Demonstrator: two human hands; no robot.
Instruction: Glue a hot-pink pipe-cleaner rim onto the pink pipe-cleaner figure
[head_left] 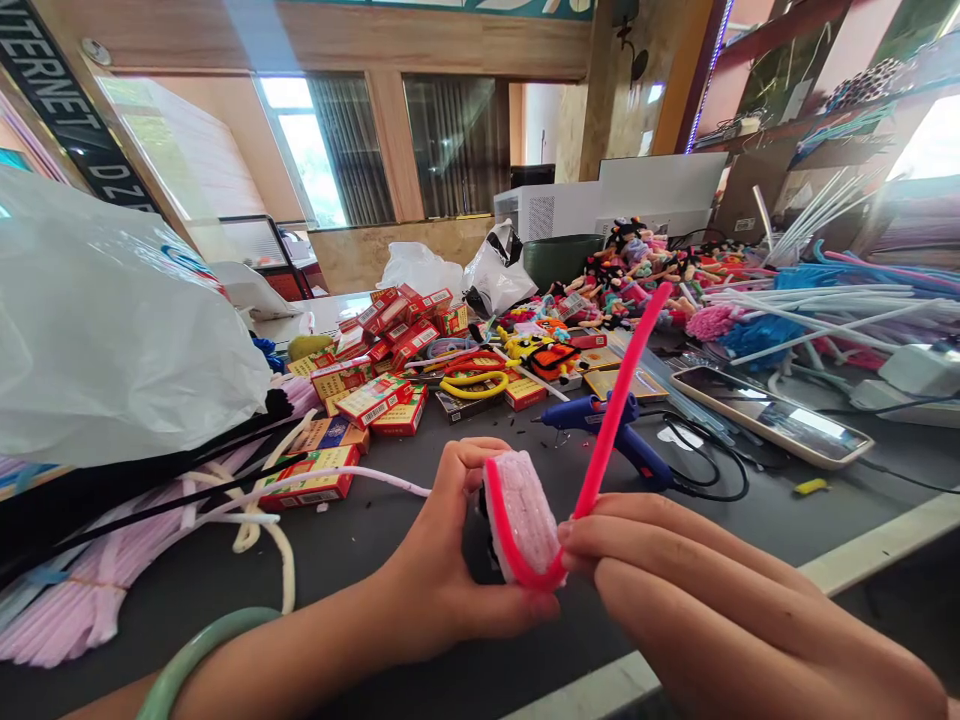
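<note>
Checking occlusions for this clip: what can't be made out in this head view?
Head view:
Pink pad back: hidden by left hand.
Pink stem pinched part: hidden by right hand, itself cut off by the lower edge.
Phone screen: washed out by glare.
Box labels: too small to read.

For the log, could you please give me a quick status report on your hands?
Left hand, right hand both gripping pale pink pipe-cleaner pad, edged in hot-pink pipe cleaner. Blue hot glue gun beyond, not in the way.
</note>
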